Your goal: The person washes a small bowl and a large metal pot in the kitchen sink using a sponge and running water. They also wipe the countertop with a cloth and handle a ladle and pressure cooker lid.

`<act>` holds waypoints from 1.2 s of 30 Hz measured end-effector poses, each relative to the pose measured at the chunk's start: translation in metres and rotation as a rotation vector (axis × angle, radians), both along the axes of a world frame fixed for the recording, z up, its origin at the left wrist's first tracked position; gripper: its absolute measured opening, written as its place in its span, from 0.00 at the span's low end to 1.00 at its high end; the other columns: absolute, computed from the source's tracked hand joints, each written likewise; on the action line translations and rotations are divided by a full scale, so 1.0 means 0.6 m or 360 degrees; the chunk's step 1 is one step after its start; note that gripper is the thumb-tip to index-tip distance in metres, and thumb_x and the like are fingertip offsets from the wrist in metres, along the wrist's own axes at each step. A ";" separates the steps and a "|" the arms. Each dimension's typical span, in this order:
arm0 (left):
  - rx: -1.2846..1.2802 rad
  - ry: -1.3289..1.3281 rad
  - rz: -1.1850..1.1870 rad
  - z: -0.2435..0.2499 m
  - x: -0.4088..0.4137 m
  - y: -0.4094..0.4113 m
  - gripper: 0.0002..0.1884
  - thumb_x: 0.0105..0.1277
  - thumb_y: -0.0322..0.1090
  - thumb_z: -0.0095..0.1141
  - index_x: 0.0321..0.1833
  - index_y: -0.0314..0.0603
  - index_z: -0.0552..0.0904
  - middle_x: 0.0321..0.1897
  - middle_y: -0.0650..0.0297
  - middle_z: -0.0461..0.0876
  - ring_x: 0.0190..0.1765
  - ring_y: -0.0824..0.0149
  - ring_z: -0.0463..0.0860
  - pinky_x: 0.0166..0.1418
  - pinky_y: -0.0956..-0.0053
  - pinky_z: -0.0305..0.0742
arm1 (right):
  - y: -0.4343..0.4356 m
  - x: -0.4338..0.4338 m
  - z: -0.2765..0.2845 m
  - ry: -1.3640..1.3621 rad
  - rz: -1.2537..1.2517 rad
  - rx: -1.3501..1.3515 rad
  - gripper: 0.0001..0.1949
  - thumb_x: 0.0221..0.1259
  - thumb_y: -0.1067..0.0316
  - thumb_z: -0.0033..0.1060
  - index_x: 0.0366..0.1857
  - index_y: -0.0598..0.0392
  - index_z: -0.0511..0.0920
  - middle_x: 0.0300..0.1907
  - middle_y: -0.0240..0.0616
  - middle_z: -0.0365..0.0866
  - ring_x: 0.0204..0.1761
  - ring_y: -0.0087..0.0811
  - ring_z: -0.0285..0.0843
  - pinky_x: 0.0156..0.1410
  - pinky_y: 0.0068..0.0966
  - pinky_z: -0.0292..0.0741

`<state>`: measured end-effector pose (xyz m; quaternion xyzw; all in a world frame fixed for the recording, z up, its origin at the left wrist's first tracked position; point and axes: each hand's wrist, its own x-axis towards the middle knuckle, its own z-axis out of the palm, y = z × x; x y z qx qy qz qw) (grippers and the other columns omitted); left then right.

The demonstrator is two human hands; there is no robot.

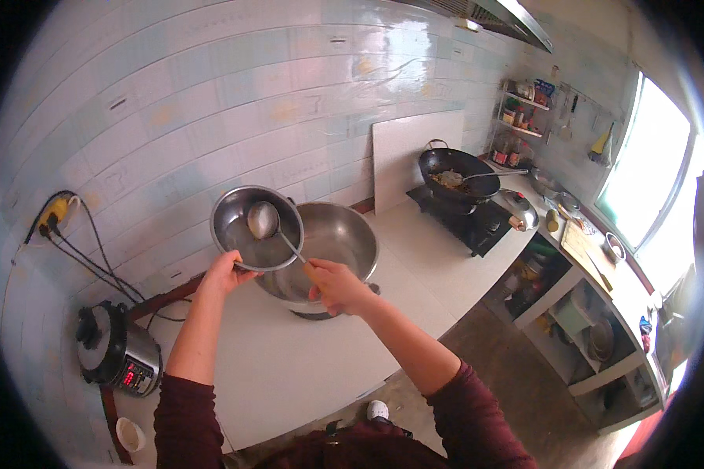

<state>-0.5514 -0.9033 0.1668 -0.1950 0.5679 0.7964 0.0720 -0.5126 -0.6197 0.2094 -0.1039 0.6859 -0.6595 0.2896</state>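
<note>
My left hand (pixel 230 273) grips the near rim of a stainless steel bowl (pixel 234 228), which is tilted so that its inside faces me. In my right hand (pixel 335 286) is the handle of a metal ladle (pixel 264 220), its round head inside the bowl. Below and to the right of the bowl stands a large, wide metal pot (pixel 352 240) on the counter. The bowl and my right hand cover part of its opening. What the bowl and the pot contain is hard to make out.
An electric pressure cooker (pixel 120 352) with a lit display stands at the left, its cords near a yellow socket (pixel 53 211). A black wok (pixel 481 190) holding food and a spatula rests on a gas stove (pixel 469 225). Further right lie a metal lid (pixel 516 205) and a cutting board (pixel 581 246).
</note>
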 end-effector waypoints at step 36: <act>0.0476 -0.0240 0.0223 -0.097 -0.090 0.194 0.20 0.54 0.27 0.44 0.49 0.20 0.69 0.44 0.41 0.76 0.41 0.45 0.81 0.46 0.62 0.82 | 0.229 -0.180 -0.079 -0.1012 0.0546 -0.0453 0.24 0.66 0.57 0.42 0.64 0.52 0.60 0.29 0.38 0.73 0.11 0.20 0.57 0.14 0.19 0.58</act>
